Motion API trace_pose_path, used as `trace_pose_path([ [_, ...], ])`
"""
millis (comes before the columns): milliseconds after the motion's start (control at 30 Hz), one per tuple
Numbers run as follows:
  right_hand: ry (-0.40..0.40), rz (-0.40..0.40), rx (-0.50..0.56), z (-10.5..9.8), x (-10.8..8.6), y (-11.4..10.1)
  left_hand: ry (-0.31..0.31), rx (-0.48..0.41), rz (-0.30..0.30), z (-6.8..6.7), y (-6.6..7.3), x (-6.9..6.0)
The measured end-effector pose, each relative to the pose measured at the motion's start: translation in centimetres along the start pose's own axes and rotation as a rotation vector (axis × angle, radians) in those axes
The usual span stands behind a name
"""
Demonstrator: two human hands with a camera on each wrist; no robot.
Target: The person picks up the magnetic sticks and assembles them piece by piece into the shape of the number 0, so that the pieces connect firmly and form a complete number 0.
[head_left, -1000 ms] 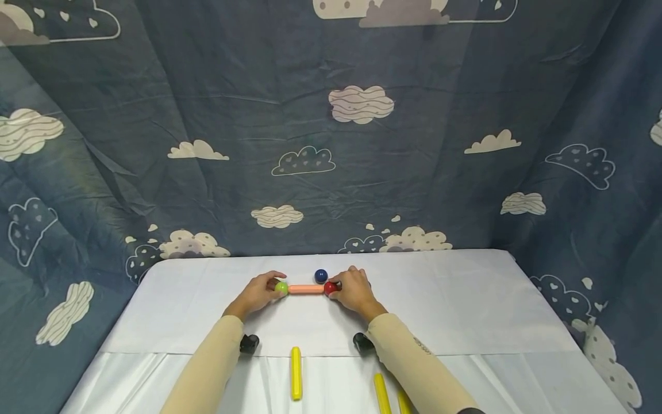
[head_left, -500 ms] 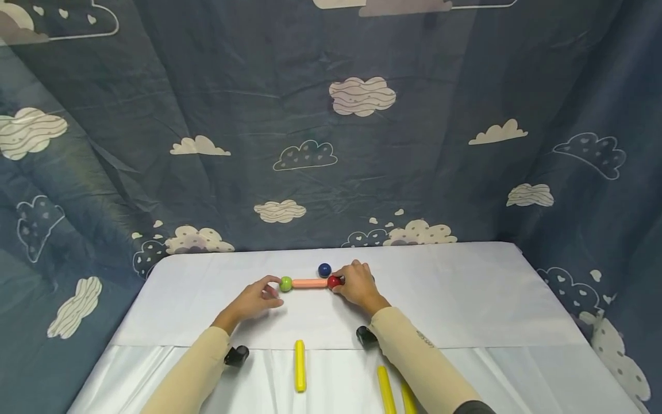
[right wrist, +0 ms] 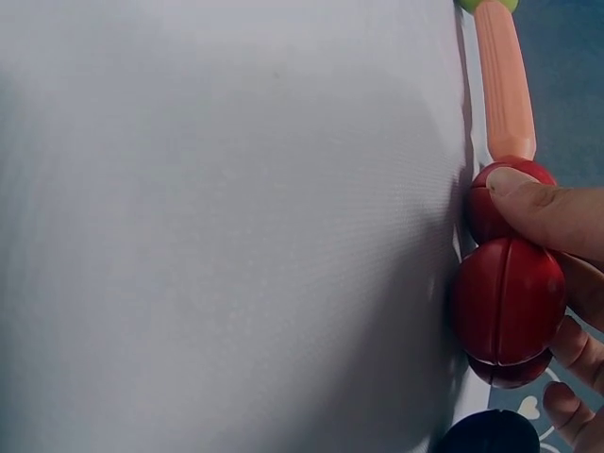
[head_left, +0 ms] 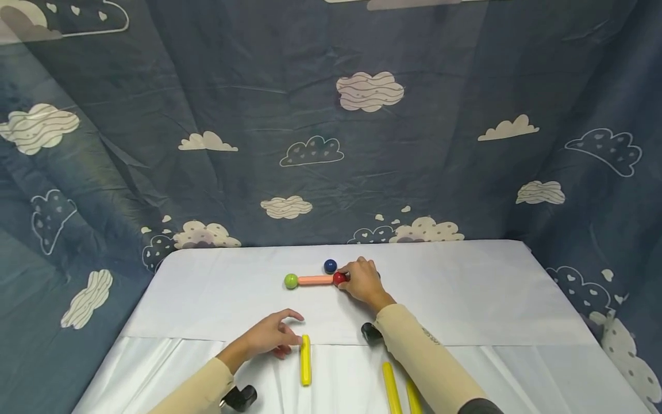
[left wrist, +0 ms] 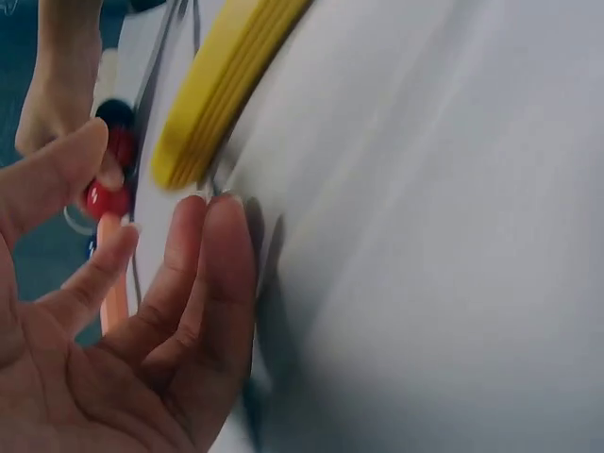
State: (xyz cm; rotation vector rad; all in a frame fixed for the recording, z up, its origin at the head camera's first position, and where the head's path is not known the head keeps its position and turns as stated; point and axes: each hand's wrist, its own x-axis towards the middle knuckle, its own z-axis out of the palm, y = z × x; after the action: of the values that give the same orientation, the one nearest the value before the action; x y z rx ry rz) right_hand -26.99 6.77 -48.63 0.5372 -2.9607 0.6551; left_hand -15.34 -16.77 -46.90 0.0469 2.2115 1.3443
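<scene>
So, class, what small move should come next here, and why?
Probably the left grip should pinch the nearest yellow stick: it holds nothing and is right by that stick's far end, while the right grip is busy holding the red ball at one end of the orange stick.
</scene>
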Motion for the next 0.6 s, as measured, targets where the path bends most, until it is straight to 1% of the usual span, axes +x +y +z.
trace_pose_path([
  [33, 0.002, 0.000, 0.001, 0.0, 0.0, 0.0, -0.008, -0.012, -0.009, 0.3, 0.0, -0.2],
  [100, 0.006, 0.003, 0.004, 0.0, 0.0, 0.0, -0.011, -0.032, -0.009, 1.0, -0.2, -0.4],
  [167, 0.006, 0.006, 0.005, 0.0, 0.0, 0.0, 0.017, -0.030, 0.004, 1.8, -0.4, -0.7],
  [200, 0.008, 0.006, 0.005, 0.1, 0.0, 0.1, 0.038, -0.013, 0.021, 2.2, -0.5, -0.7],
  [267, 0.010, 0.011, 0.005, 0.0, 0.0, 0.2, 0.088, 0.060, 0.064, 2.9, -0.6, -0.9],
  [367, 0.015, 0.016, 0.008, 0.0, 0.0, 0.2, 0.162, 0.244, 0.130, 3.7, -0.6, -0.9],
  [433, 0.018, 0.013, 0.010, 0.1, 0.1, 0.2, 0.190, 0.340, 0.160, 4.0, -0.5, -1.0],
  [500, 0.019, 0.006, 0.009, 0.1, 0.1, 0.1, 0.199, 0.386, 0.167, 4.2, -0.5, -1.1],
  [567, 0.019, -0.001, 0.006, 0.1, 0.1, 0.1, 0.196, 0.376, 0.158, 4.2, -0.4, -1.2],
  [600, 0.020, -0.004, 0.004, 0.1, 0.1, 0.0, 0.191, 0.353, 0.151, 4.1, -0.4, -1.2],
])
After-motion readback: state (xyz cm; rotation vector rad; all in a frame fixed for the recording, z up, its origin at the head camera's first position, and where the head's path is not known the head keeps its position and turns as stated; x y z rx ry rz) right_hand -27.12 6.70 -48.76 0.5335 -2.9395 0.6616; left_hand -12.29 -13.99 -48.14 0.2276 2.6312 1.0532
